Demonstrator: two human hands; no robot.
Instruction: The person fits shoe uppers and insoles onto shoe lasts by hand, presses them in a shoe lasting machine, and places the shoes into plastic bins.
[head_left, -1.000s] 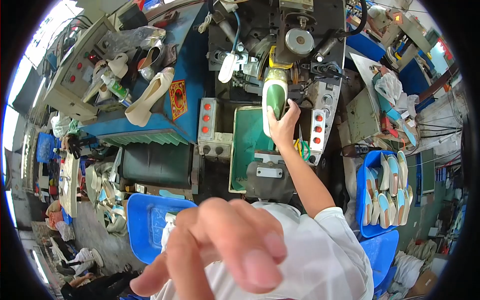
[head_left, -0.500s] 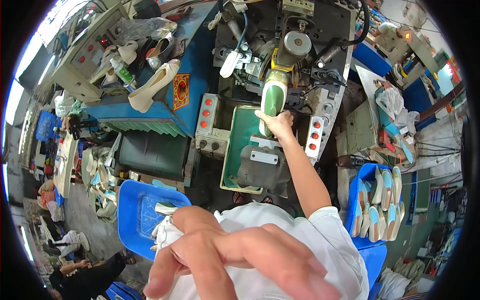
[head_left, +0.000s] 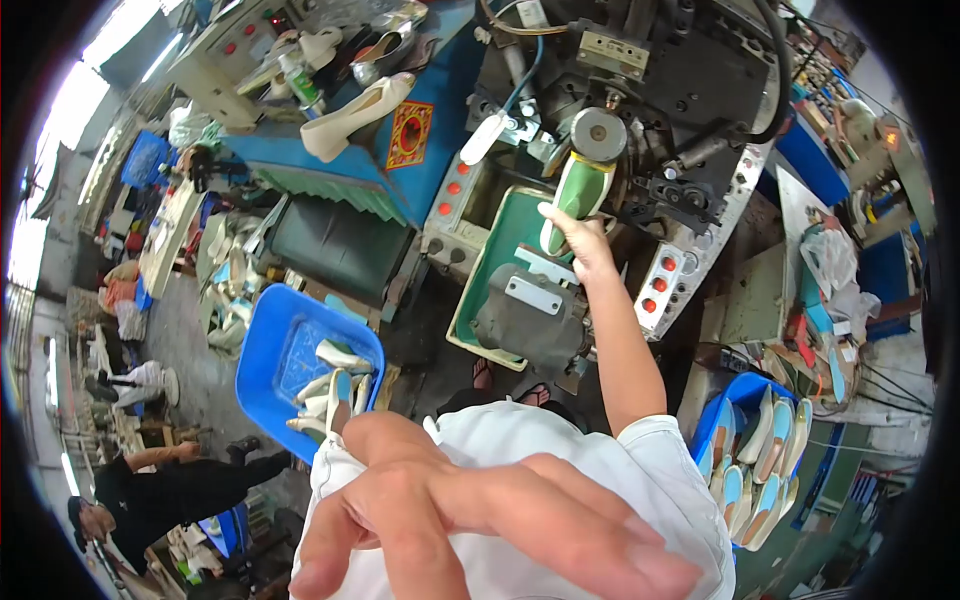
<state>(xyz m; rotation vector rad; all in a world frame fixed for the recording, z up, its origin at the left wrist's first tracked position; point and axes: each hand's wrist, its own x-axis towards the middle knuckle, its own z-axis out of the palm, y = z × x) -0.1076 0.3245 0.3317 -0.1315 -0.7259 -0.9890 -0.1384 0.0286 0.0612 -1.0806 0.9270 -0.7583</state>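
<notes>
My right hand (head_left: 585, 243) is wrapped round the near end of a pale shoe with a green underside (head_left: 578, 190). The far end of that shoe sits in the machine's clamp area (head_left: 598, 135), just below a round metal knob. Under the shoe lies a green tray (head_left: 507, 232), with a dark metal block (head_left: 530, 325) over part of it. My left hand (head_left: 470, 500) is raised very close to the camera, large in the foreground. Its fingers are spread and nothing is in them. It covers part of my white shirt.
At left stands a blue bin (head_left: 262, 345) with several pale shoes in one side. Another blue bin (head_left: 712, 412) at right holds several shoes. Red buttons line a panel (head_left: 655, 285) by my right forearm. A pale shoe (head_left: 355, 118) rests on the blue machine. A person in black (head_left: 165, 510) is at lower left.
The view has turned, so the machine appears farther right and the left bin shows more of its shoes. My right hand keeps hold of the shoe; my left hand stays spread near the camera.
</notes>
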